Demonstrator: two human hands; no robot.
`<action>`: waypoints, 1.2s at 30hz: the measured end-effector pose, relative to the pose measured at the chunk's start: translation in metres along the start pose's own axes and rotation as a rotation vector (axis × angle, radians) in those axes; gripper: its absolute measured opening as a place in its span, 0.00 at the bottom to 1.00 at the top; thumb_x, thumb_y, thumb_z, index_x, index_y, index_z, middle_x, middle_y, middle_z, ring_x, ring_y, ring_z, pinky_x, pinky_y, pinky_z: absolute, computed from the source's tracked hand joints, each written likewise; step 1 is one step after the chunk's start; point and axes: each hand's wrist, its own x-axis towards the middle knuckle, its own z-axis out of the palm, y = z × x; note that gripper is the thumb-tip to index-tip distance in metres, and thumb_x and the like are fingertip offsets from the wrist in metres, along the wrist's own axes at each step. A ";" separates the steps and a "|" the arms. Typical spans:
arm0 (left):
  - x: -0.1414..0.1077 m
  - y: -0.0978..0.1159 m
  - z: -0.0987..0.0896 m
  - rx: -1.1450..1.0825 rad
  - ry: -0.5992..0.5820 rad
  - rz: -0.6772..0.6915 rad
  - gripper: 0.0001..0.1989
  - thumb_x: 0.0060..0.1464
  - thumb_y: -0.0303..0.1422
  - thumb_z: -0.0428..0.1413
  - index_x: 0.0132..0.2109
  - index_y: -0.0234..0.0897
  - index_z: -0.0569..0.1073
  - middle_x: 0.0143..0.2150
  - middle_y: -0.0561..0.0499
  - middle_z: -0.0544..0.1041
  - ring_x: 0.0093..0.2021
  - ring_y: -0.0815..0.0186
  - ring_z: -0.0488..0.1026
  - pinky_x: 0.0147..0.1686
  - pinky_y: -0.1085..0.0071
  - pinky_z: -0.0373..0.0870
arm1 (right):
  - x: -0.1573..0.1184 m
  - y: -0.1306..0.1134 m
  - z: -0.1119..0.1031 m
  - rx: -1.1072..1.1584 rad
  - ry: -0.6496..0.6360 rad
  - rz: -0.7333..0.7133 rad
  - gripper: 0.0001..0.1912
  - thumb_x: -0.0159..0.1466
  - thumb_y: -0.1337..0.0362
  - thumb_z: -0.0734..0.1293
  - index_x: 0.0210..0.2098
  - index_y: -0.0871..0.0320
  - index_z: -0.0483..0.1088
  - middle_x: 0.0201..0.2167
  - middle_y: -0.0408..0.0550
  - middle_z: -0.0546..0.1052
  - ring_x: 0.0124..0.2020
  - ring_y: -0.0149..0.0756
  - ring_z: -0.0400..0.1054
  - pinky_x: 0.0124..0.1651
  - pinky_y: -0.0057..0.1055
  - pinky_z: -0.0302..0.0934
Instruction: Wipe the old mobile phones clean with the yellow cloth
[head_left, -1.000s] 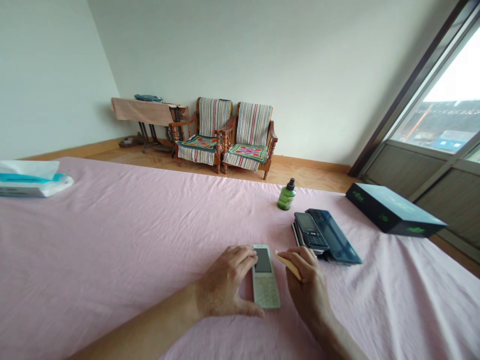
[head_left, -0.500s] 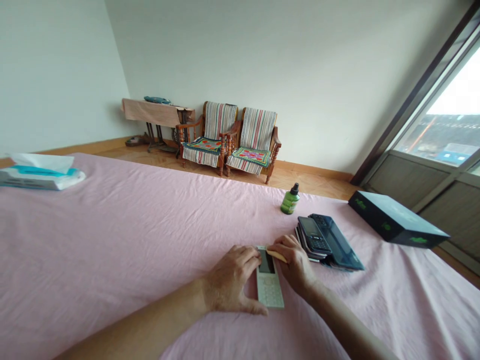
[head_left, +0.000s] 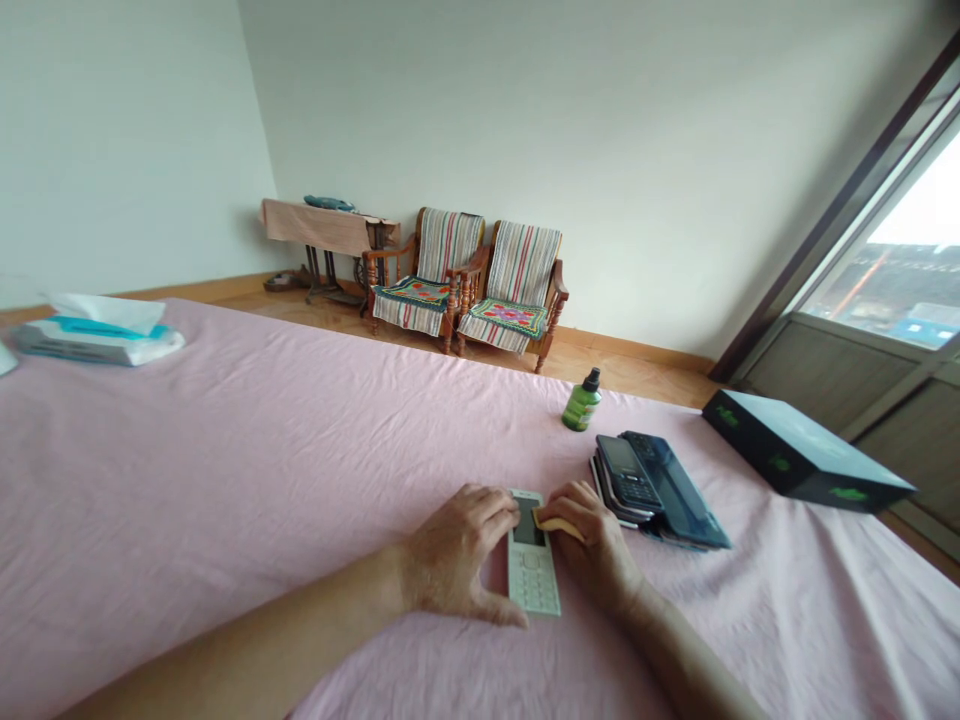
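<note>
A white keypad phone (head_left: 534, 580) lies face up on the pink cloth, its dark screen partly covered by fingers. My left hand (head_left: 461, 560) steadies it from the left, fingertips at the upper left edge and thumb by the lower end. In my right hand (head_left: 592, 540) is a pale yellow wiping pad (head_left: 559, 524), pressed against the right side of the screen. Whether the pad is cloth or sponge I cannot tell. Just right of that hand sits a stack of phones (head_left: 630, 475), a dark keypad phone on top, beside a dark blue glossy slab (head_left: 679, 490).
Beyond the phones stands a green spray bottle (head_left: 581, 402). A black box with a pale lid (head_left: 810, 450) lies at the right, a tissue pack (head_left: 105, 338) at the far left. Two wooden chairs (head_left: 514, 290) and a cloth-covered sewing table (head_left: 326, 228) stand by the wall.
My right hand has slid the yellow pad slightly down the phone's screen. My left hand stays at the phone. The whole view has shifted a little.
</note>
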 end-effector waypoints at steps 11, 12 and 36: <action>-0.001 0.000 0.000 -0.012 0.013 0.001 0.44 0.41 0.62 0.57 0.52 0.28 0.71 0.49 0.36 0.73 0.49 0.47 0.70 0.53 0.52 0.63 | -0.005 -0.008 -0.004 0.089 -0.055 -0.016 0.12 0.59 0.73 0.59 0.25 0.57 0.71 0.27 0.46 0.70 0.31 0.35 0.65 0.34 0.30 0.59; -0.001 0.000 0.000 -0.013 0.016 0.000 0.43 0.41 0.62 0.58 0.53 0.28 0.70 0.49 0.36 0.73 0.49 0.47 0.70 0.53 0.52 0.63 | -0.005 -0.008 -0.004 0.095 -0.056 -0.019 0.12 0.59 0.73 0.59 0.24 0.57 0.71 0.27 0.45 0.70 0.31 0.35 0.64 0.34 0.30 0.59; 0.003 0.007 -0.007 -0.101 -0.003 -0.085 0.41 0.37 0.59 0.62 0.52 0.34 0.70 0.53 0.39 0.70 0.52 0.48 0.67 0.54 0.53 0.63 | 0.006 -0.007 0.012 -0.186 0.092 0.082 0.13 0.59 0.78 0.63 0.30 0.55 0.75 0.29 0.46 0.70 0.33 0.37 0.62 0.34 0.30 0.60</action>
